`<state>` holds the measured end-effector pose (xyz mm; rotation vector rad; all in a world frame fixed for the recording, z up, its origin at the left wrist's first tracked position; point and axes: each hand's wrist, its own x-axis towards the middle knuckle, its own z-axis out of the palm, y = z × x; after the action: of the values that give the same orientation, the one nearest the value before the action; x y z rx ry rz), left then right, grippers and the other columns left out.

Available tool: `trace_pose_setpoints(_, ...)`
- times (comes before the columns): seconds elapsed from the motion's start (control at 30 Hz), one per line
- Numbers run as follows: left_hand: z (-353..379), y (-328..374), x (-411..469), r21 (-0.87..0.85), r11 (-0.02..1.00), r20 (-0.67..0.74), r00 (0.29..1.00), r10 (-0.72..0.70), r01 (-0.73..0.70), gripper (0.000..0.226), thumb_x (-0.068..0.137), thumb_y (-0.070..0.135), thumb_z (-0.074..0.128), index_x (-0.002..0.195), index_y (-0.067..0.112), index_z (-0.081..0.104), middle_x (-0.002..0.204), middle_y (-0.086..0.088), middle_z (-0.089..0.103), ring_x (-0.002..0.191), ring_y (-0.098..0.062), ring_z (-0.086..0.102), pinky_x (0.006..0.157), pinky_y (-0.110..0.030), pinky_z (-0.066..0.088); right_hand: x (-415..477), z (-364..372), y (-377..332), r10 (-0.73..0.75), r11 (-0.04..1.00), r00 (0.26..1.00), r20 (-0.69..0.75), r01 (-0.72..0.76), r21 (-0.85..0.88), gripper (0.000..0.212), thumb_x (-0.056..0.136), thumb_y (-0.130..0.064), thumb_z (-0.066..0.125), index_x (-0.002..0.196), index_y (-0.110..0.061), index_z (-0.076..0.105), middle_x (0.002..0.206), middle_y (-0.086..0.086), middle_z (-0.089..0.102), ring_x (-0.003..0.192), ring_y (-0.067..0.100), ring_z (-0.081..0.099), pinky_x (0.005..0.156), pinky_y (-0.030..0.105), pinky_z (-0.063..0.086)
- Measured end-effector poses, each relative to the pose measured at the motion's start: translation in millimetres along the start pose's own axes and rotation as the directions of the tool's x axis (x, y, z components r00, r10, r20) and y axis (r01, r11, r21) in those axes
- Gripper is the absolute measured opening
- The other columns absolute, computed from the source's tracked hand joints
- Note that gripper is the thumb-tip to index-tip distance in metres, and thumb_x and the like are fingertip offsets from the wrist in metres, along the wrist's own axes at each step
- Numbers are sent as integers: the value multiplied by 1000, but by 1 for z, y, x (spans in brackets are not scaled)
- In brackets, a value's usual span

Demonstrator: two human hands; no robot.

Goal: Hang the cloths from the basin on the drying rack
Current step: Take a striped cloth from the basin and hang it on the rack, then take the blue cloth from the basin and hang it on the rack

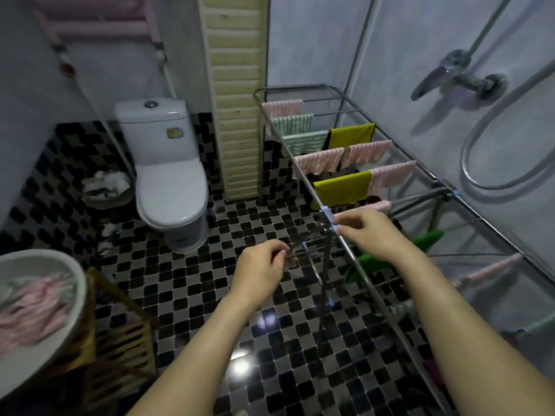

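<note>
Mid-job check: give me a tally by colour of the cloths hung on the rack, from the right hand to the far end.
Pink cloths: 5
Green-striped cloths: 2
Yellow cloths: 2
Total: 9

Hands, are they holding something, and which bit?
The right hand pinches the near end of a pink cloth on the drying rack. For the left hand, it cannot be told.

Pale grey walls point(315, 40) rise over a glossy black-and-grey mosaic tile floor point(186, 295), where a white ceramic toilet point(171, 175) stands between a round waste bin point(105, 187) and a cream slatted panel point(235, 100), with a chrome shower mixer point(459, 75) on the right wall.
</note>
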<state>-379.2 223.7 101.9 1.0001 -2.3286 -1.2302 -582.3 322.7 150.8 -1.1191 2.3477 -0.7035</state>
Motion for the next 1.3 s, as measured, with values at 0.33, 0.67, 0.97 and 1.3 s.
trace_pose_setpoints(0.33,-114,-74,-2,-401,882,-378,832,-405,247,23,95,13,47,85,23,65,71,0,68,61,-10,60,59,-26,50,54,93,-153,-185,836,974,135,84,542,18,96,-16,57,91,-9,73,80,7,72,66,12,62,59,16,51)
trace_pose_setpoints(0.67,-197,-179,-10,-606,686,-497,482,-722,403,32,100,19,37,76,12,56,65,-4,65,58,-16,55,62,-30,44,130,225,-261,-359,835,754,550,-3,550,18,96,-24,58,101,-14,72,90,1,76,83,12,66,75,26,54)
trace_pose_setpoints(0.97,-233,-263,-54,-506,532,-564,207,-800,679,27,94,11,47,109,21,67,116,0,67,105,-20,60,81,-22,42,154,340,-323,-368,923,483,795,88,375,20,97,-18,56,116,-16,62,103,-3,67,94,10,62,85,32,54)
trace_pose_setpoints(1.3,-280,-359,-30,-25,504,-608,388,-693,863,41,88,19,51,129,17,57,134,-6,53,122,-29,47,103,-43,40,151,476,-380,-276,961,341,899,131,246,39,94,-12,54,133,-13,53,123,7,63,106,23,64,97,46,51)
